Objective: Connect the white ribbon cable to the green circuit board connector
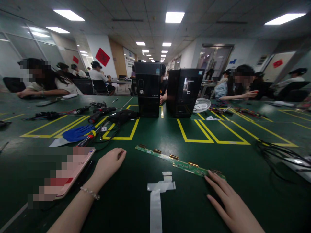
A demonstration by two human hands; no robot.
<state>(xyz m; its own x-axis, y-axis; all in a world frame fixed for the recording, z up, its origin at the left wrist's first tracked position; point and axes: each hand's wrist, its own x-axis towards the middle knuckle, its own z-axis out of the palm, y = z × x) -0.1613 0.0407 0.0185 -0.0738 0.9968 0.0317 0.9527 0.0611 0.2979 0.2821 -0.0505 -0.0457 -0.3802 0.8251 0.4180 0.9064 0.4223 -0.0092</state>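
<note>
The right hand point(228, 198), lower right, is touching the not-yet-lifted circuit board point(188, 168) with spread fingers, while the left hand point(109, 164) is resting loosely curled, apparently empty.

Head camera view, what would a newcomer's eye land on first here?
Probably the two tall black computer towers, standing side by side beyond the hands near the middle of the green table. Next, the long, thin circuit board lying closer in, its right end under the fingertips of the right hand. The bright blue glove also stands out, lying farther back on the left.
</note>
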